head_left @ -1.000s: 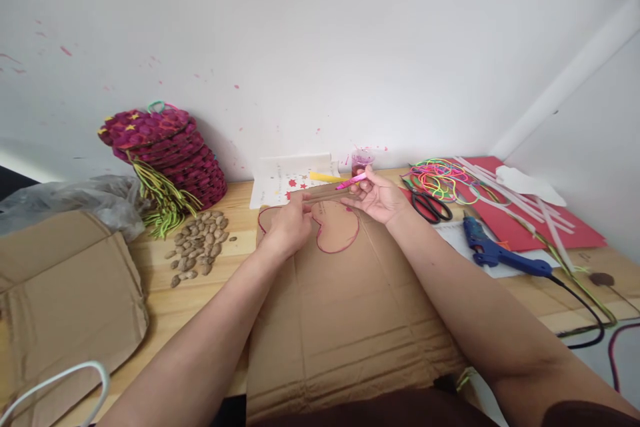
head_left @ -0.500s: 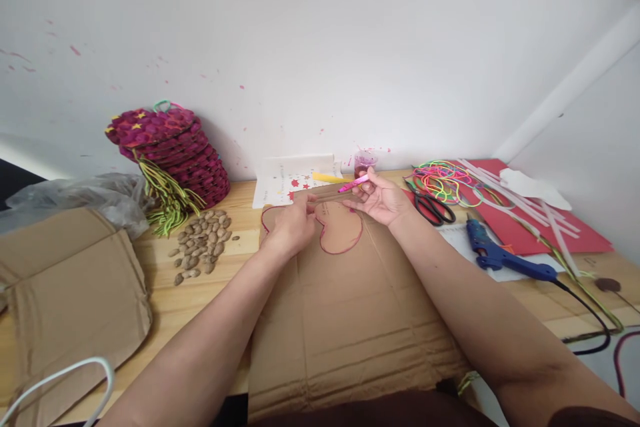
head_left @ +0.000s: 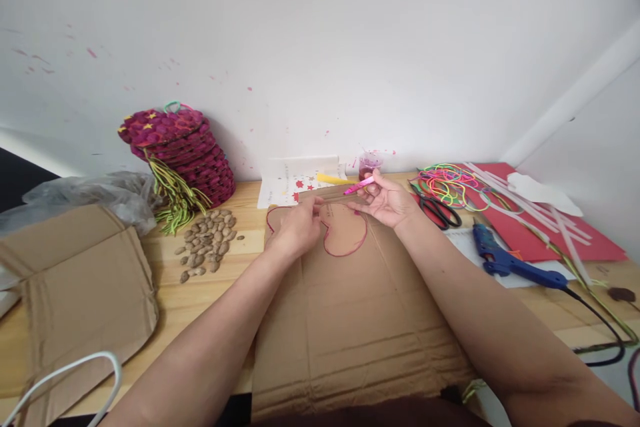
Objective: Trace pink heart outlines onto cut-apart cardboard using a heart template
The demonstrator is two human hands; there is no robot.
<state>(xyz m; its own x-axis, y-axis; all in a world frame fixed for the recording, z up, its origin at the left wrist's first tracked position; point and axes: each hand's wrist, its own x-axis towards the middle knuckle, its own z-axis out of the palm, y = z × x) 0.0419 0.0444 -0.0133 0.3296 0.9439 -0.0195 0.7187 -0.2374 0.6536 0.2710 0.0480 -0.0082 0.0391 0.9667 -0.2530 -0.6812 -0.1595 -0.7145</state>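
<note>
A sheet of brown cardboard (head_left: 345, 307) lies in front of me, with a rounded, two-lobed outline drawn on it in dark pink. My left hand (head_left: 299, 227) rests over the left part of the outline, its fingers loosely bent and touching the cardboard near the top. Between the thumb and fingers of my right hand (head_left: 390, 201) is a pink marker (head_left: 359, 185), its tip pointing left and held just above the sheet. Some fingers of that hand reach down to the outline's right lobe.
A purple woven basket (head_left: 185, 153) with yellow-green tassels stands left, beside peanuts (head_left: 210, 243) and another cardboard piece (head_left: 93, 280). Behind the sheet are a printed paper (head_left: 280, 180), yellow strip (head_left: 333, 179) and plastic cup (head_left: 370, 165). Scissors (head_left: 440, 213), coloured cords (head_left: 453, 183) and a blue glue gun (head_left: 515, 263) lie right.
The whole view has shifted slightly, so things appear a little further right. Both hands keep nearly the same pose over the cardboard, and the marker is still held.
</note>
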